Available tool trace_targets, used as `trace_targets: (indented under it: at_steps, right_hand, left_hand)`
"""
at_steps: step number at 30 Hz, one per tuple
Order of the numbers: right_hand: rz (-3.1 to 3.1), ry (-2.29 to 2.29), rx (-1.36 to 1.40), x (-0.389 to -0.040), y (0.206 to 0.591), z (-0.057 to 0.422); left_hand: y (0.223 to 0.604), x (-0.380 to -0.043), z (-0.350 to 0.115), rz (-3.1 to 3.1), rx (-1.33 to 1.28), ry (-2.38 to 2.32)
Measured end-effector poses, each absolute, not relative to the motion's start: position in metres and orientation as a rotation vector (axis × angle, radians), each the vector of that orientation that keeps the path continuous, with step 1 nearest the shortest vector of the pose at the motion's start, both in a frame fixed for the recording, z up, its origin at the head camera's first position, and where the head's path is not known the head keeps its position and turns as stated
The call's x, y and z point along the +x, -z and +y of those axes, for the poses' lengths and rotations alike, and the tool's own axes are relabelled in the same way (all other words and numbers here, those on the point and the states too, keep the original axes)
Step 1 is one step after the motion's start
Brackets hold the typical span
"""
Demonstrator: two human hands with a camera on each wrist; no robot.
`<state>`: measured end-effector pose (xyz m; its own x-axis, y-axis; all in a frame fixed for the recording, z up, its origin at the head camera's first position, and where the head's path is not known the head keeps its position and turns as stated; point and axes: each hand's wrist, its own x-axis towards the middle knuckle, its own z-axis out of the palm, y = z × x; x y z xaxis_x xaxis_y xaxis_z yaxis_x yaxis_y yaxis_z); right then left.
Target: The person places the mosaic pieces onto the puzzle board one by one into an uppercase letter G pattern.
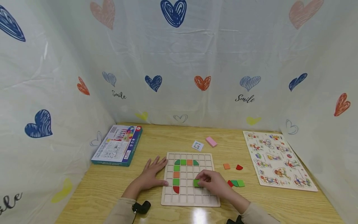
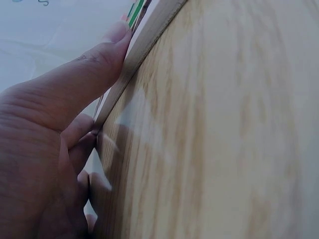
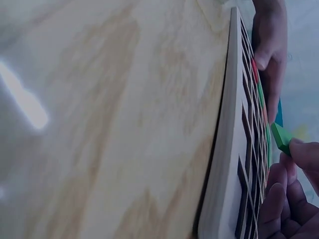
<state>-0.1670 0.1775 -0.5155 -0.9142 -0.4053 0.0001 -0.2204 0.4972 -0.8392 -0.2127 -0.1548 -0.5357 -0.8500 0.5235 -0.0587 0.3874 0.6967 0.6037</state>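
Note:
A wooden grid board [image 1: 186, 199] lies on the table, its upper left cells holding green, orange and red tiles in a bent line. My right hand [image 1: 213, 184] pinches a green square tile [image 1: 196, 183] over the board's right half. In the right wrist view that green tile [image 3: 282, 138] is tilted between thumb and fingertips. Against the board's left edge rests my left hand [image 1: 151, 176], fingers spread and thumb touching the rim. The left wrist view shows the thumb [image 2: 94, 59] along the board's side. Part of the board is hidden beneath my right hand.
Right of the board lie an orange square [image 1: 227, 166], a red quarter-round piece [image 1: 239, 167] and a row of red and green tiles [image 1: 237, 183]. Behind it are a printed card [image 1: 197, 145] and a pink block [image 1: 211, 142]. A box [image 1: 118, 146] and a picture puzzle [image 1: 277, 160] flank it.

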Motion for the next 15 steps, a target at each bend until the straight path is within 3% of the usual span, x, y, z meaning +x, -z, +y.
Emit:
trace_targets:
  at_steps: [15]
  right_hand:
    - [2.551,1.292,-0.654,-0.158,0.518,0.129]
  left_hand:
    - [0.534,-0.212,-0.154,2.668,0.703,-0.898]
